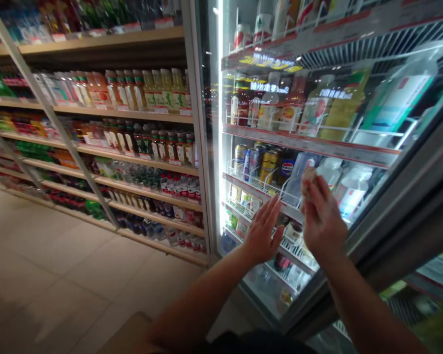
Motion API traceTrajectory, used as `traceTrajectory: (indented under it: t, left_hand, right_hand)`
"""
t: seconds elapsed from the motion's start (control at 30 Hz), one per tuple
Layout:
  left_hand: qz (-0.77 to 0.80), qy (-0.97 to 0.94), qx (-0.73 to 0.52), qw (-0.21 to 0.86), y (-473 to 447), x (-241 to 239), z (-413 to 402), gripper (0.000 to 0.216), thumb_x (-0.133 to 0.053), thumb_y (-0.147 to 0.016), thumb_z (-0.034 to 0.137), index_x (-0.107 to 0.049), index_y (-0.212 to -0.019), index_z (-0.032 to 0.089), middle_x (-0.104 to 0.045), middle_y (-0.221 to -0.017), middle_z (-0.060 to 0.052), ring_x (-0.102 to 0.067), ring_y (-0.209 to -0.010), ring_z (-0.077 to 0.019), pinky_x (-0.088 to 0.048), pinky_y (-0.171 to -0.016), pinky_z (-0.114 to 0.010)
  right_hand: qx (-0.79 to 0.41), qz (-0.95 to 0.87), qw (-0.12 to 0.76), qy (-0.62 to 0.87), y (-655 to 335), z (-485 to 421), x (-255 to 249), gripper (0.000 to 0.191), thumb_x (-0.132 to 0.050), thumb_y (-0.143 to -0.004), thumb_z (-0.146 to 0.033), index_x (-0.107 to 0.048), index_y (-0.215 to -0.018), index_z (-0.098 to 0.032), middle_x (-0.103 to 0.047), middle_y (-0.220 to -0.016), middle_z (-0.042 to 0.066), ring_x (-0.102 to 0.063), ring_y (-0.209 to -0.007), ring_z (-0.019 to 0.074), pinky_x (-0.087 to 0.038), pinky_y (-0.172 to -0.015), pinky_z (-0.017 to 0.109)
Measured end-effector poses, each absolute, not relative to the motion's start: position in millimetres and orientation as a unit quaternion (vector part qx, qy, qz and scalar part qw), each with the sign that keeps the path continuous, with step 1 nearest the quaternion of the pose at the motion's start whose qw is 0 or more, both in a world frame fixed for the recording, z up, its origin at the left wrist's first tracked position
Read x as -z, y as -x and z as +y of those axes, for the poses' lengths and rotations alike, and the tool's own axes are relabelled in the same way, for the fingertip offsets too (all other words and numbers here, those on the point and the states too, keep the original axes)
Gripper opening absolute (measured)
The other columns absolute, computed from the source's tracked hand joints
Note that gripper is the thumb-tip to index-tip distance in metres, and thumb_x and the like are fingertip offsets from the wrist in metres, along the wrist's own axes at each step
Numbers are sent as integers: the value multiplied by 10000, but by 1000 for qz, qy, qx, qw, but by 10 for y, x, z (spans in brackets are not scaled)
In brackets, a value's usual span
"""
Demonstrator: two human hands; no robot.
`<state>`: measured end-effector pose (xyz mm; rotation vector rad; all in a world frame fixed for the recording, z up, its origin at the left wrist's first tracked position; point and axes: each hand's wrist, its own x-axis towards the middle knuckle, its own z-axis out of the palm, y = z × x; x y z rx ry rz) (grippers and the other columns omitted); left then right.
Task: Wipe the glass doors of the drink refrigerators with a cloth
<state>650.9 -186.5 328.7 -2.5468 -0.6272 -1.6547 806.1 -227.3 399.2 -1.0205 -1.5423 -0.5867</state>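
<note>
My right hand point(323, 221) is raised before the glass door point(258, 290) of a lit drinks cooler. Its fingers are closed around a crumpled pale cloth point(309, 179), mostly covered by the fingers. To its left, my left hand point(264, 231) is open and holds nothing, with its fingers stretched out toward the glass. Whether either hand touches the pane, I cannot tell. Behind the glass, near my hands, are drink cans point(269, 164) and clear bottles point(354, 189) on wire racks.
At the left, wooden shelves point(133, 115) hold rows of bottled drinks point(162, 88). A thick metal door frame point(376, 211) runs diagonally at the right, with another cooler section beyond it. Pale floor tiles point(59, 260) spread at lower left. Lettering reflects in the glass.
</note>
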Motion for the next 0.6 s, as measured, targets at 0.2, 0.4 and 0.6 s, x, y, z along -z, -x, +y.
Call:
traceTrajectory:
  t: [0.2, 0.4, 0.6]
  left_hand:
    - [-277, 793, 527, 131, -5780, -3428, -1153, 568, -357, -1037, 295, -184, -1574, 226, -307, -1600, -139, -292, -1482, -251, -275, -1193, -460]
    - [-260, 802, 494, 212, -5146, -3745, -429, 576, -372, -1035, 310, -182, -1578, 279, -315, -1602, -108, -318, -1471, -265, -254, -1188, -486]
    - [-216, 782, 522, 262, -4873, -4505, 205, 520, -354, -1034, 364, -303, -1541, 262, -380, -1569, -112, -375, -1440, -276, -267, -1176, -498]
  right_hand:
    - [439, -598, 404, 535, -8055, -1939, -4303, 618, -377, -991, -138, -229, -1584, -223, -277, -1616, 93, -167, -1510, 377, -102, -1171, 721]
    - [490, -669, 251, 500, -7783, -1518, -4933, 796, -328, -913, 16, -39, -1598, -266, -247, -1632, 28, -202, -1518, 223, -128, -1242, 561]
    - [547, -540, 397, 502, -7692, -1393, -6158, 648, -313, -963, -99, -176, -1592, -177, -205, -1641, 91, -74, -1529, 350, -74, -1193, 683]
